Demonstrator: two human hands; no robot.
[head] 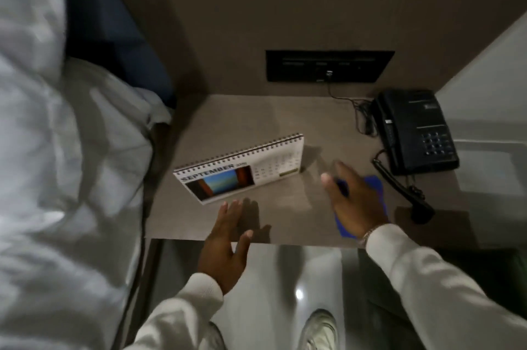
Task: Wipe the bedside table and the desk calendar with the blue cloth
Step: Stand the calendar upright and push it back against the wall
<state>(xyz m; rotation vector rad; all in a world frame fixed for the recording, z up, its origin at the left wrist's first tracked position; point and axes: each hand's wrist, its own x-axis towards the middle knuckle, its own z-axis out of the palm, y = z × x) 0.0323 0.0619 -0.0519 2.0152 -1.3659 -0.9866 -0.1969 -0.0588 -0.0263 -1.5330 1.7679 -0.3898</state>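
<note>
The spiral-bound desk calendar point(239, 168), open at September, stands on the left half of the grey-brown bedside table point(288, 121). My left hand point(226, 247) hovers open at the table's front edge, just below the calendar, holding nothing. My right hand point(352, 201) lies flat with fingers spread on the blue cloth point(377, 193), pressing it onto the table to the right of the calendar. Most of the cloth is hidden under the hand.
A black telephone point(416, 133) with its coiled cord and a black plug point(422, 211) occupies the table's right side. A black socket panel point(329, 66) sits in the wall behind. White bedding point(57, 150) borders the table on the left.
</note>
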